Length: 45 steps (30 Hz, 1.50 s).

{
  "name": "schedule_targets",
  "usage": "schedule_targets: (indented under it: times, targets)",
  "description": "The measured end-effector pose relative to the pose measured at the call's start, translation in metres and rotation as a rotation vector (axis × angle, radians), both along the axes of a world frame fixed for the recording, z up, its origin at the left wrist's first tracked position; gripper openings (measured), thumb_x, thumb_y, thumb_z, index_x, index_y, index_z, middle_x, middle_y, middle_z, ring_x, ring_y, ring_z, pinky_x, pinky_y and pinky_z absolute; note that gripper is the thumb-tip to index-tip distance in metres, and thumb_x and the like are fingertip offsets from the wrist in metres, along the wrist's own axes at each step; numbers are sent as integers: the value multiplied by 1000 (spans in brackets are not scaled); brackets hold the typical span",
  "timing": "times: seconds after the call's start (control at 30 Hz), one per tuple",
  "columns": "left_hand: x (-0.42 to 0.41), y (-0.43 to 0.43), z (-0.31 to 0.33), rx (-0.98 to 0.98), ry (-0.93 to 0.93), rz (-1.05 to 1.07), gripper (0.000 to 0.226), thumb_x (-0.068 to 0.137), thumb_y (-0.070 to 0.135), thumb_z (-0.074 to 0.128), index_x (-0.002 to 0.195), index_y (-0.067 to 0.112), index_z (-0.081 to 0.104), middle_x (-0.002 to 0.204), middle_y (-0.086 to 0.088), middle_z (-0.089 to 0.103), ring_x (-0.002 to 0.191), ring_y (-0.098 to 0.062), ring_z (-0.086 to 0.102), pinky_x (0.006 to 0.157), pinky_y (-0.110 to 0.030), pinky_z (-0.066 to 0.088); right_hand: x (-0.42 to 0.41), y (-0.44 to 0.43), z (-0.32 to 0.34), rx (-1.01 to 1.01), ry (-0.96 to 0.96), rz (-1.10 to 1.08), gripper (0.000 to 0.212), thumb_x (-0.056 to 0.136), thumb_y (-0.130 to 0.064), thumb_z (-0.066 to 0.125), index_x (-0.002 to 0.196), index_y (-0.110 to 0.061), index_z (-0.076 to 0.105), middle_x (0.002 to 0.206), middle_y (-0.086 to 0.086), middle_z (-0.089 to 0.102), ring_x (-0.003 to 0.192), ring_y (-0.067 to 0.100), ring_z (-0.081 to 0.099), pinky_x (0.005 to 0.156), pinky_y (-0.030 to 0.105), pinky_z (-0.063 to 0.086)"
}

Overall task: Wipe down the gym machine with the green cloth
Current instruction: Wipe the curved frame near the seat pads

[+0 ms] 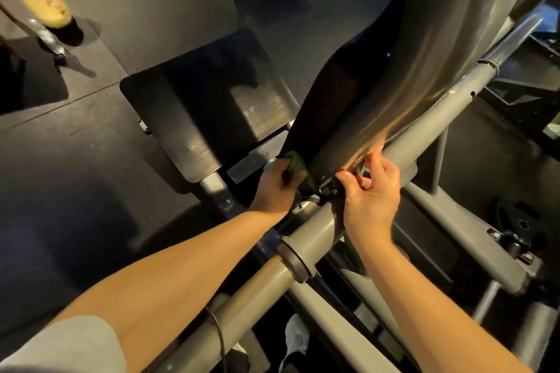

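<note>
Grey sleeve fabric, soft and matte, covers the upper left arm at the bottom corner. The bare forearm runs up from it to the left grip. That grip is closed round the green cloth, a crumpled wad that bulges out past the knuckles. The cloth presses against the lower end of the gym machine, where the black side of its long pad narrows.

The pad is smooth and glossy, grey on its broad face with warm light streaked across it, and it is curved and tilted. Just beside the cloth, the right grip sits at the pad's bottom tip. Its thumb and fingers are bent in close over a small metal fitting; whether it holds anything I cannot tell.

Under both runs a round, grey-painted tube ringed by a thick collar, with a thin dark cable looped over it lower down. Left of the pad lies a flat black plate with rounded corners and a finely ribbed surface.

Dark rubbery floor spreads around, seamed in slabs. Far left stands a translucent cup, pale above and dark at the bottom. At the right a round black weight plate sits low beside the frame. A white shoe shows below the tube.
</note>
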<state>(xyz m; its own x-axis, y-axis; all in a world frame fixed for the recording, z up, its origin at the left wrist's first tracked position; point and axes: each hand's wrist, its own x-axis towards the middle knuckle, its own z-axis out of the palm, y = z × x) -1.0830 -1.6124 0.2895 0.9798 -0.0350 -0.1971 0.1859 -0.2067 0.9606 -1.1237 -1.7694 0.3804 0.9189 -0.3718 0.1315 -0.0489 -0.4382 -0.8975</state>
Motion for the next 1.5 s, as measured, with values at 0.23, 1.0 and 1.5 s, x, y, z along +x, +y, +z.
schedule_targets:
  times: [0.23, 1.0, 1.5]
  targets:
    - [4, 2, 10, -113, -17, 7, 16, 91, 14, 74, 87, 22, 61, 96, -3, 68, 92, -8, 69, 82, -26, 59, 1, 1, -6, -14, -23, -9, 75, 90, -6, 75, 155, -23, 42, 130, -5, 47, 109, 13, 59, 91, 11, 48]
    - [5, 5, 20, -84, -41, -45, 16, 86, 11, 80, 90, 17, 65, 97, -4, 70, 94, -15, 71, 80, -27, 60, 0, 4, -5, -69, -11, -18, 76, 92, -8, 73, 157, -28, 38, 131, -7, 46, 109, 6, 57, 95, 11, 48]
    - [9, 11, -33, 276, 60, -148, 9, 95, 8, 67, 103, 9, 64, 100, 3, 65, 98, -14, 67, 69, -12, 51, 2, 4, -12, -123, -10, -23, 75, 90, -10, 75, 156, -23, 40, 133, -7, 44, 117, 10, 53, 99, 20, 51]
